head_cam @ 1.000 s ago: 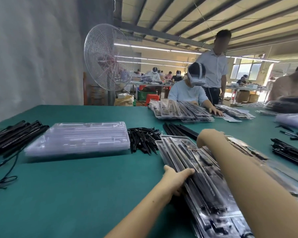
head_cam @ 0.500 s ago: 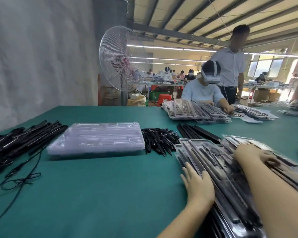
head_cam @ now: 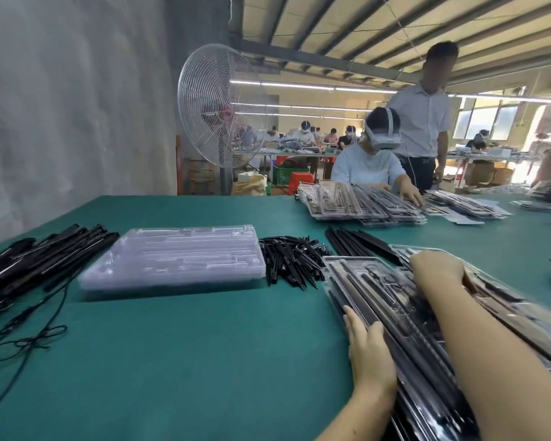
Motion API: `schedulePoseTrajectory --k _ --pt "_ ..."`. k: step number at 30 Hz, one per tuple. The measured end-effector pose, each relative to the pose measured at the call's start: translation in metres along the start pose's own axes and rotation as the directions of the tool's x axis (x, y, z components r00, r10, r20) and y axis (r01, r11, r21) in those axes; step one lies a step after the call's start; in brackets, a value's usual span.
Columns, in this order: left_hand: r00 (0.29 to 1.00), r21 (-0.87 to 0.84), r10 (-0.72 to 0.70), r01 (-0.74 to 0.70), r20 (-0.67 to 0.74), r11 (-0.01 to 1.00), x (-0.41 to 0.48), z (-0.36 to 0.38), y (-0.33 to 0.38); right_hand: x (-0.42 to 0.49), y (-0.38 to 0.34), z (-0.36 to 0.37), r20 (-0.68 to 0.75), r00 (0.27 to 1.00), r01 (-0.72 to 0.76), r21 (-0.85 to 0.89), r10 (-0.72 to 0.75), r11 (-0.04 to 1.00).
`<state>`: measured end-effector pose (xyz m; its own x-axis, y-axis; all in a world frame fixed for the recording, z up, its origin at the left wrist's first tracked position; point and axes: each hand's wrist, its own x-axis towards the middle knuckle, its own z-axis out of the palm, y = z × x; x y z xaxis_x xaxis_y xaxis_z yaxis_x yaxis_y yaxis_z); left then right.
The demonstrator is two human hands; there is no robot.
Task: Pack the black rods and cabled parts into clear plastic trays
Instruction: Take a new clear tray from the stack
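Observation:
A clear tray filled with black rods point(head_cam: 368, 289) lies on the green table in front of me, on top of other filled trays. My left hand point(head_cam: 368, 354) rests flat with straight fingers against its near left edge. My right hand point(head_cam: 438, 268) lies on the far right part of the tray; its fingers curl over the far side and are hidden. A stack of empty clear trays point(head_cam: 175, 257) sits at centre left. Loose short black parts point(head_cam: 291, 256) and long black rods point(head_cam: 360, 241) lie behind the filled tray. Cabled rods point(head_cam: 35, 253) are heaped at far left.
A second filled tray point(head_cam: 503, 300) lies under my right forearm. Black cable point(head_cam: 23, 342) trails over the table at the left. Across the table a seated person point(head_cam: 371, 163) handles more trays point(head_cam: 360, 205), another person stands behind. A standing fan point(head_cam: 218, 109) is beyond the table edge.
The view has shifted so everything sits further right. My left hand slid a little nearer along the tray's left edge. My right hand stays on the tray's far part.

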<state>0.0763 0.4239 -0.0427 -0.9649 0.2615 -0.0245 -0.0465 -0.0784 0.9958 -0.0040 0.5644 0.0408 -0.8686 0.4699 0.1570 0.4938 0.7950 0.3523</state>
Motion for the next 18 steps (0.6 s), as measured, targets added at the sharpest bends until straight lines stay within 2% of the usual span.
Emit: schedulePoseTrajectory --k 6,10,13,16,18 --pt "0.999 0.044 0.032 -0.033 0.038 0.998 0.001 -0.006 -0.003 0.003 0.003 -0.01 0.014 0.998 0.056 -0.058 -0.056 0.997" --pt "0.994 0.023 0.03 -0.032 0.102 0.999 0.005 -0.013 -0.004 0.006 0.011 -0.023 0.042 0.999 0.028 -0.024 -0.027 0.999" --pt "0.992 0.074 0.029 -0.038 0.12 0.997 0.007 -0.012 -0.005 0.007 0.008 -0.028 0.059 0.998 0.033 0.011 -0.034 0.999" --pt "0.992 0.171 0.026 -0.047 0.122 0.984 0.006 -0.007 -0.006 0.006 -0.007 -0.031 0.173 0.985 0.013 0.009 -0.015 1.0" --pt "0.992 0.22 0.037 -0.063 0.12 0.973 0.005 -0.007 -0.007 0.006 -0.019 -0.042 0.318 0.947 -0.04 -0.015 0.042 0.999"
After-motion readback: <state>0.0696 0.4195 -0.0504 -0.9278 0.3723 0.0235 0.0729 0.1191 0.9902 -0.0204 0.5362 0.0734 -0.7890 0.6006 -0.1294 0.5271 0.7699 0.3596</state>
